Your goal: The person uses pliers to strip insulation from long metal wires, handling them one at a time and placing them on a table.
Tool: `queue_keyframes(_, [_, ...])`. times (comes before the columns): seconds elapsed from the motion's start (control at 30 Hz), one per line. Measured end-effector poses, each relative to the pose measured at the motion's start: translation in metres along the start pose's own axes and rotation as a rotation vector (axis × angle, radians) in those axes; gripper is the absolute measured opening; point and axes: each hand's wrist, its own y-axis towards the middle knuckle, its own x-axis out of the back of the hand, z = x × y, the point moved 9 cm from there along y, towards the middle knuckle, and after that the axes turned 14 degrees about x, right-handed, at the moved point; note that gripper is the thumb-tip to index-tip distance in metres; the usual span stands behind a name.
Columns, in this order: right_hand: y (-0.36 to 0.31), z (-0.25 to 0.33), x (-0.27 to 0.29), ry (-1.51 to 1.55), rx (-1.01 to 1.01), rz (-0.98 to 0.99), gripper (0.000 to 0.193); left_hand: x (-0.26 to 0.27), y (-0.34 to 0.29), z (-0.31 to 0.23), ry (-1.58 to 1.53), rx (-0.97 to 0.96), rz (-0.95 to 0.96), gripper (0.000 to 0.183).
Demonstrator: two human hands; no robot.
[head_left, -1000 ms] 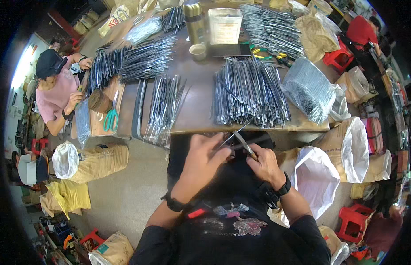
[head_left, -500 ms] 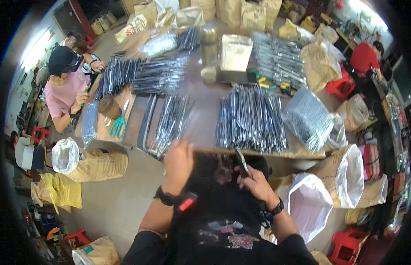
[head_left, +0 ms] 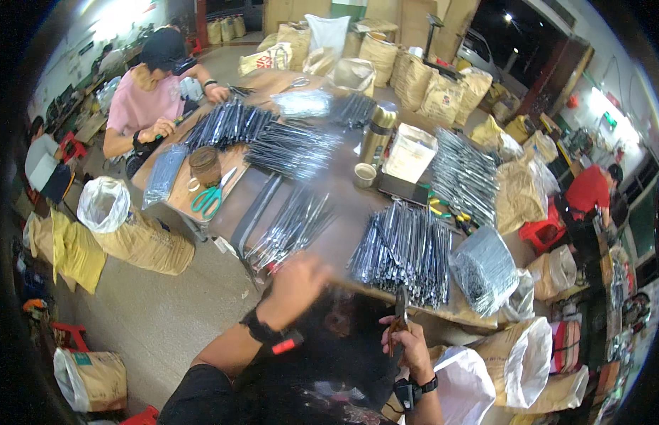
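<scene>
My right hand (head_left: pixel 413 348) is closed around a pair of pliers (head_left: pixel 401 312), its jaws pointing up at the table's front edge. Just beyond the jaws lies a thick pile of dark, thin metal rods (head_left: pixel 400 251). My left hand (head_left: pixel 295 289) is over the front edge, near the lower ends of a looser bundle of rods (head_left: pixel 290 228). Motion smears its fingers, so whether they hold anything does not show.
On the brown table (head_left: pixel 336 244) stand a flask (head_left: pixel 378 134) and a white container (head_left: pixel 409 152). Teal-handled scissors (head_left: pixel 210 198) lie left, a plastic-wrapped rod bundle (head_left: pixel 485 269) right. Open sacks (head_left: pixel 460 386) crowd my right side. A co-worker in pink (head_left: pixel 142 103) sits at the far left.
My view has tilted up and turned, so the table appears rotated. My left hand has shifted right from the looser rods' lower ends. The pliers stay in my right hand.
</scene>
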Motion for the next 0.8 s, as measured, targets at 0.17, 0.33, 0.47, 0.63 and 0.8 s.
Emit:
queue_keyframes(0.17, [0.016,-0.010,-0.037,-0.287,0.076,0.276,0.021,-0.095,-0.081,-0.027,-0.456,0.199,0.843,0.041])
queue_keyframes(0.33, [0.005,-0.005,-0.056,-0.047,-0.137,0.331,0.017,-0.085,-0.092,-0.030,-0.605,0.316,1.045,0.042])
queue_keyframes(0.47, [-0.004,0.027,-0.045,0.171,-0.103,0.175,0.023,-0.073,-0.083,-0.007,-0.647,0.296,0.931,0.039])
queue_keyframes(0.63, [-0.020,0.005,-0.026,0.533,-0.106,0.099,0.030,-0.122,-0.102,0.083,-0.645,0.583,1.171,0.027])
queue_keyframes(0.8, [-0.019,-0.010,-0.033,0.896,0.004,-0.038,0.029,-0.149,-0.118,0.153,-1.037,0.664,1.194,0.029])
